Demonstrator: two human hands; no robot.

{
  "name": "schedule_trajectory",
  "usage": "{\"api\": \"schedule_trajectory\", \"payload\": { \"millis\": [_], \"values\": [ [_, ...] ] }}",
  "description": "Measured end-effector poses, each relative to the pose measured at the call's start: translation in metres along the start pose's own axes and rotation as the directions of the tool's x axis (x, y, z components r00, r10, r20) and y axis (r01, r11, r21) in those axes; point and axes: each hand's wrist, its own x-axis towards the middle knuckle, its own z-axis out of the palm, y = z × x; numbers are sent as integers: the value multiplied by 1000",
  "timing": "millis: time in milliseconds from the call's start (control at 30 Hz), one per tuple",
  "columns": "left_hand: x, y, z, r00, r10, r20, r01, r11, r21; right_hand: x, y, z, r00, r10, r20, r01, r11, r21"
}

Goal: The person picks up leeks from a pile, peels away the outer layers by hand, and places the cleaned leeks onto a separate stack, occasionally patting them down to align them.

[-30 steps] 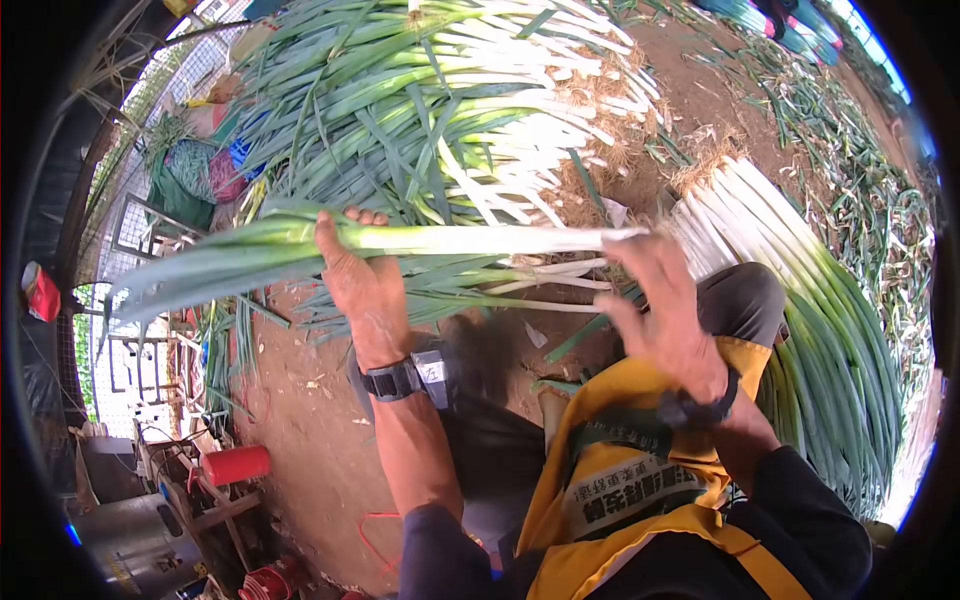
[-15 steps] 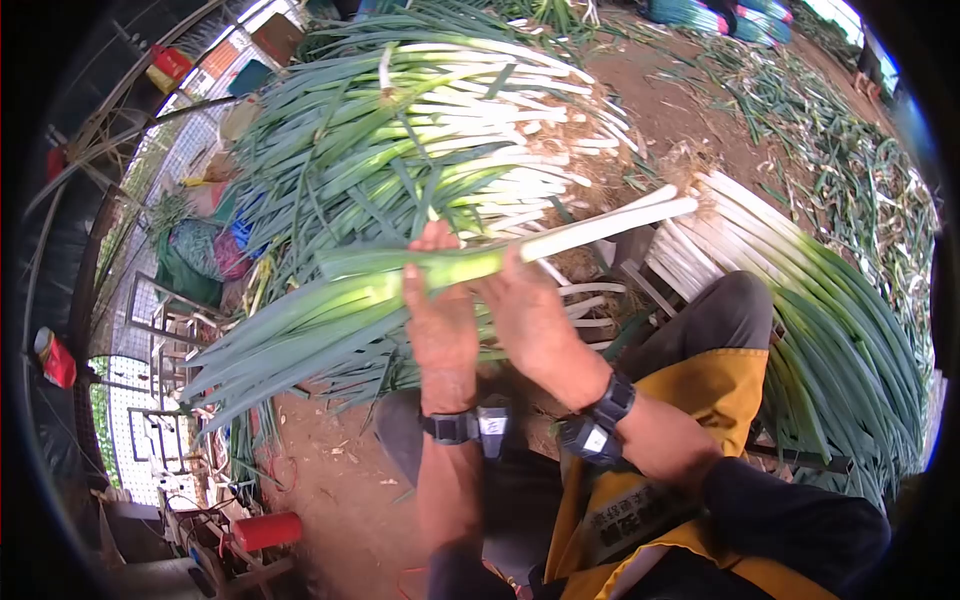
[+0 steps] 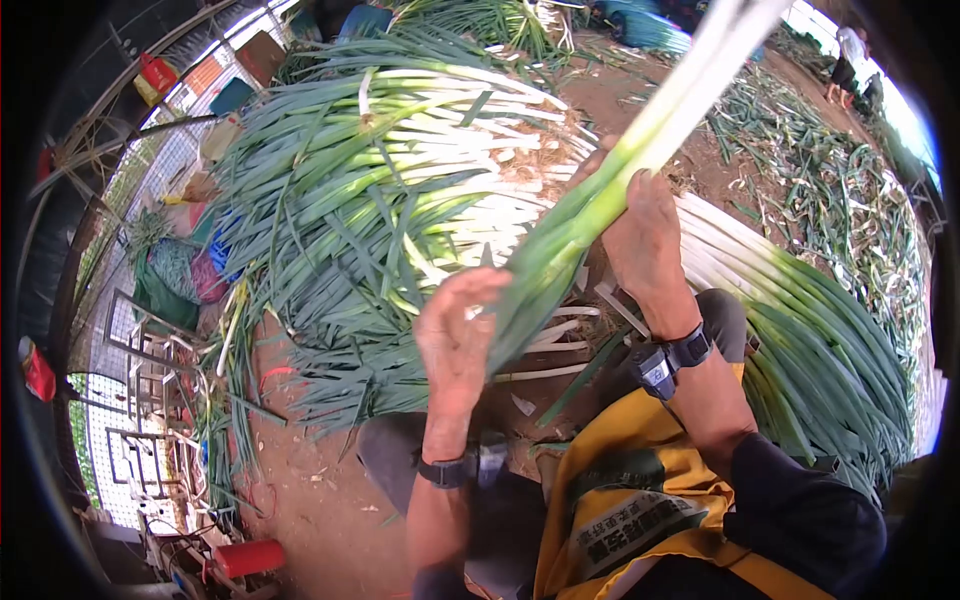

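My right hand (image 3: 645, 245) is closed around a few long green onions (image 3: 610, 195), raised on a slant with their white ends up at the top right. Their green leaves hang down toward my left hand (image 3: 462, 335). That hand is beside the leaves, fingers apart and slightly curved, not wrapped round them. Beyond my hands lies a wide heap of green onions (image 3: 330, 190), leaves to the left and white ends to the right. A neat stack of cleaned green onions (image 3: 800, 300) lies by my right knee.
Peeled leaves and scraps (image 3: 820, 170) cover the ground at the right. Metal frames (image 3: 150, 350) and a red cylinder (image 3: 250, 557) stand at the left. Bundled green onions (image 3: 640, 25) lie at the back. Another person (image 3: 850, 55) is far off at the top right.
The held green onions have swung from nearly level to a steep slant, white ends up and right. My right hand has moved up and right; my left hand has come off the leaves.
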Motion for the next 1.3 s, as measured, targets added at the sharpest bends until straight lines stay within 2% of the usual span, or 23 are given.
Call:
{"api": "schedule_trajectory", "payload": {
  "millis": [33, 100, 200, 267, 367, 467, 500, 600, 633, 667, 700, 733, 800, 867, 900, 933, 1000, 1033, 1133, 1167, 1200, 1267, 1300],
  "values": [
    [3, -1, -3, 1000, 24, 7, -24, 996, 82, 0, -1, -6, 993, 4, 122, 6, 997, -78],
    [12, -5, -8, 997, 73, 29, -78, 965, 251, -9, 0, 3, 971, 108, 215, -81, 988, -133],
    [14, -9, -5, 970, -12, 242, -36, 981, 191, -11, -1, 24, 861, 295, 415, -262, 956, -134],
    [3, -4, -3, 935, -237, 263, 233, 971, 49, -14, 8, 38, 758, 385, 526, -389, 915, -108],
    [-18, 22, -4, 799, -537, 270, 581, 805, -120, -14, 21, 49, 683, 418, 599, -484, 873, -57],
    [-4, 18, 8, 854, -433, 288, 481, 868, -121, -9, 19, 55, 698, 461, 549, -534, 845, -31],
    [-4, 6, 12, 897, -391, 205, 421, 898, -130, -7, 29, 53, 724, 394, 567, -496, 868, 30],
    [-10, -7, 20, 905, -419, 69, 424, 886, -187, -11, 40, 52, 778, 478, 406, -491, 868, -81],
    [-10, -8, 20, 893, -450, 6, 445, 882, -158, -11, 34, 55, 767, 523, 372, -456, 852, -256],
    [-9, -9, 21, 877, -478, -57, 468, 874, -131, -14, 28, 63, 796, 531, 291, -354, 798, -488],
    [-11, -8, 25, 882, -450, -136, 428, 888, -168, -16, 29, 66, 863, 413, 291, -122, 729, -673],
    [-13, -9, 27, 880, -424, -215, 385, 901, -200, -22, 26, 70, 888, 377, 264, -71, 678, -732],
    [-17, -36, 13, 936, -298, -189, 211, 901, -378, -50, 41, 57, 955, 187, 230, 75, 600, -796],
    [-4, -16, 10, 912, -369, -179, 280, 879, -386, -74, 41, 43, 951, 207, 231, 45, 645, -763],
    [-1, -13, 1, 945, -320, -70, 279, 899, -337, -79, 43, 35, 947, 218, 237, 31, 671, -740],
    [0, -8, 0, 977, -214, 28, 209, 905, -370, -81, 49, 23, 912, 322, 254, -57, 713, -699],
    [0, -6, -5, 974, -125, 188, 205, 837, -507, -83, 59, 1, 809, 503, 305, -244, 759, -603],
    [-1, -1, -3, 966, -163, 201, 242, 844, -479, -82, 54, 3, 823, 495, 280, -236, 745, -624],
    [-5, 16, 13, 950, -151, 273, 257, 875, -411, -76, 72, -12, 474, 757, 450, -300, 619, -726],
    [-3, 17, 12, 940, -146, 307, 269, 873, -407, -86, 72, -8, 583, 676, 452, -337, 707, -622],
    [-3, 18, 13, 939, -140, 315, 267, 873, -408, -91, 72, -4, 631, 632, 451, -279, 727, -628],
    [-4, 21, 15, 937, -135, 321, 266, 874, -407, -97, 72, 0, 710, 538, 454, -164, 754, -636],
    [-4, 23, 15, 933, -148, 327, 275, 880, -387, -95, 61, 4, 688, 579, 437, -192, 726, -661]
  ]
}}
